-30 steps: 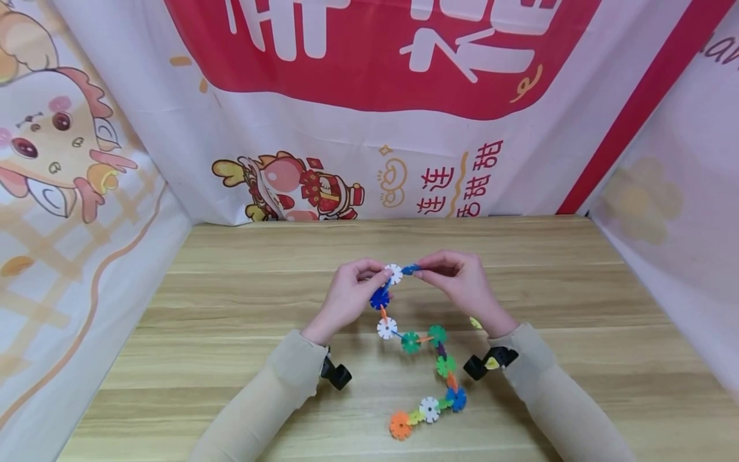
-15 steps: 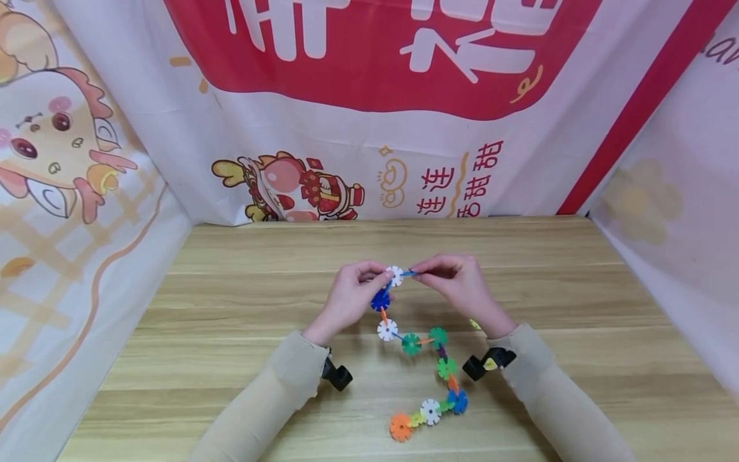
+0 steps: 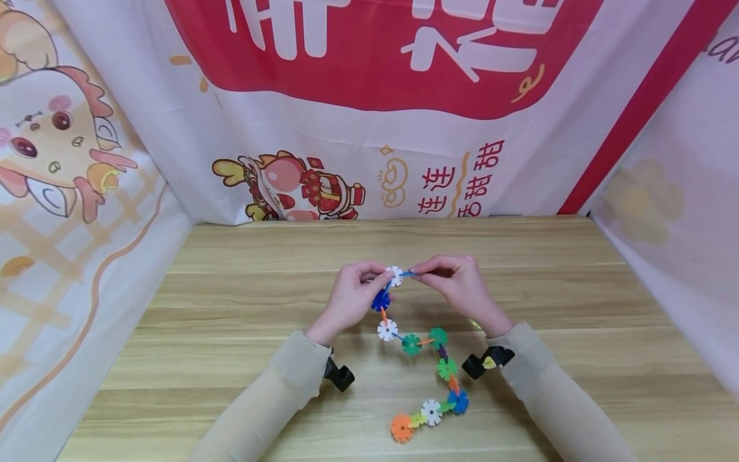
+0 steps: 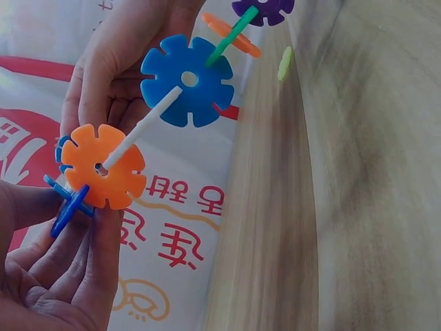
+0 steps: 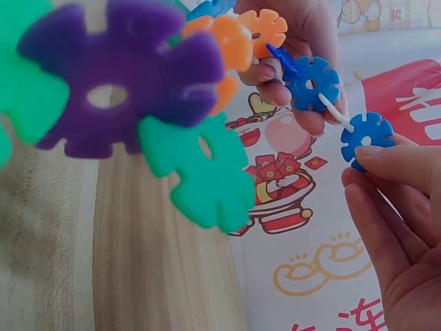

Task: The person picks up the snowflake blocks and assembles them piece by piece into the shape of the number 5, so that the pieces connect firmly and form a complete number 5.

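A chain of slotted plastic snowflake discs runs from the hands down toward the table front. My left hand (image 3: 349,296) pinches it near its upper end, at a blue disc (image 5: 311,84) beside a white disc (image 3: 395,276). My right hand (image 3: 458,282) pinches another blue disc (image 5: 367,135) between thumb and fingers. That blue disc meets the white one's edge; how deep the slots engage cannot be told. Lower along the chain come a dark blue disc (image 3: 380,300), a white disc (image 3: 387,330), and green discs (image 3: 411,344). An orange disc (image 3: 401,428) ends it.
A loose-looking yellow-green disc (image 3: 475,325) lies partly hidden by the right wrist. The wooden table (image 3: 231,385) meets a printed cloth (image 3: 358,115) at the back and sides. Black wrist cameras (image 3: 339,376) sit under both cuffs.
My right hand has tilted its blue disc, which now looks edge-on in the head view, and sits slightly lower. The left hand has barely moved; the lower chain has shifted very slightly.
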Motion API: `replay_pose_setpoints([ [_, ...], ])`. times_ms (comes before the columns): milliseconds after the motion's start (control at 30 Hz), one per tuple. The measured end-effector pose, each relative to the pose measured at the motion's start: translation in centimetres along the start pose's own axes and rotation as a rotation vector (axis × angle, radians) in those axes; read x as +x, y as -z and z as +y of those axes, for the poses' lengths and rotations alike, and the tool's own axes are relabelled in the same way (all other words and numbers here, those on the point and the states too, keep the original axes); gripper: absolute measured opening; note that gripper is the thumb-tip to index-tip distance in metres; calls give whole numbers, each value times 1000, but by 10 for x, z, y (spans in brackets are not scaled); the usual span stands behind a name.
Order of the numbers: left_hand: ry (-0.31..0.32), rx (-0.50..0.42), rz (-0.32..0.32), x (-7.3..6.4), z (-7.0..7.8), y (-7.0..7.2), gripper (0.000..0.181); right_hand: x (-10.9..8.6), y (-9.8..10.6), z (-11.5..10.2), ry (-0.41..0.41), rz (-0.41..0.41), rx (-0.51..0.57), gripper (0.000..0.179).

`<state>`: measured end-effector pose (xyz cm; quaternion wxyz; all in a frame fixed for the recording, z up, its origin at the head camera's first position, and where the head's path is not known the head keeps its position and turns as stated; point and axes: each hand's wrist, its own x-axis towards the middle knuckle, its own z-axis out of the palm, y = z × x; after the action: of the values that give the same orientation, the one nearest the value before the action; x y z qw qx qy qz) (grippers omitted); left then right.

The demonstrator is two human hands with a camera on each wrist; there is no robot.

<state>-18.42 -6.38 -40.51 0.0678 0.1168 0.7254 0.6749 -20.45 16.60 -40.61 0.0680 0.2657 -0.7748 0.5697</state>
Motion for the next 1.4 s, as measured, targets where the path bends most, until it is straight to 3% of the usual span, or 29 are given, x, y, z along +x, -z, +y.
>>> replay_pose_setpoints([
  [400,-1,-10,-30,-1,-2,2,19,-1,-1,-4,-28,-31,-2,13],
  [567,19,-16,-27,-1,-2,2,18,-11,24,0,-150,-46,-15,28],
  [733,26,-18,-1,0,-2,4,17,-34,63,21,-317,-88,-211,34],
  [833,25,-16,1,0,-2,5,18,-52,80,35,-352,-162,-352,33],
  [967,12,2,5,1,-2,6,17,-71,88,44,-383,-247,-435,32],
  [1200,-7,32,-1,1,-1,6,19,-78,87,47,-454,-276,-396,25],
  [1300,-14,36,0,2,-1,6,19,-74,84,44,-486,-240,-351,20],
  [1400,-14,44,2,1,0,6,19,-66,78,37,-457,-173,-311,16],
])
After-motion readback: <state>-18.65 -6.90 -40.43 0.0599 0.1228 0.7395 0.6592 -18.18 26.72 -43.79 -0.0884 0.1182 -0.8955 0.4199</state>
